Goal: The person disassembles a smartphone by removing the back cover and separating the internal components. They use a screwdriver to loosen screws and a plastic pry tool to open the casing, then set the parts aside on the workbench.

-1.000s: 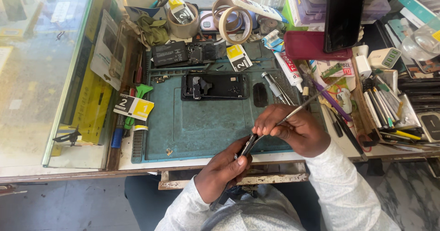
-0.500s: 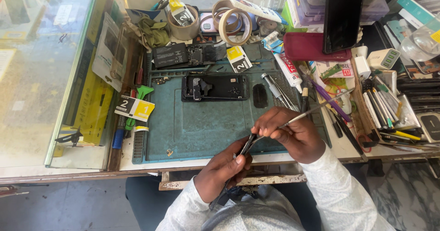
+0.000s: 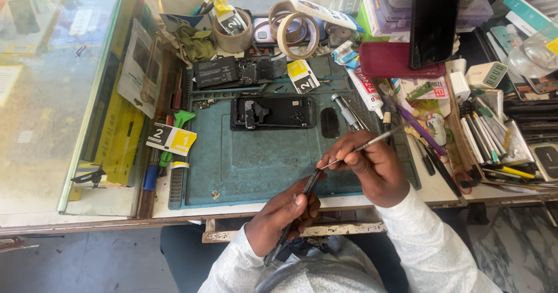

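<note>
My left hand (image 3: 283,213) is closed around a thin dark strip-like part (image 3: 308,187) at the near edge of the teal work mat (image 3: 244,165). My right hand (image 3: 372,166) grips a slim metal tool (image 3: 366,146), and the tool's tip touches the top end of that dark part. An opened black phone body (image 3: 273,112) lies on the mat further back, apart from both hands. A small dark oval piece (image 3: 329,122) lies to its right.
Tape rolls (image 3: 295,30), a black battery (image 3: 216,72), yellow-and-black cards (image 3: 171,138), a glue tube (image 3: 365,90) and a red case (image 3: 395,59) with a dark phone (image 3: 435,20) crowd the back. Pens and tools (image 3: 488,136) fill the right side. A glass counter (image 3: 40,95) lies to the left.
Both hands have stayed at the near edge of the mat. The tool tip has shifted slightly against the dark part. The view has barely moved.
</note>
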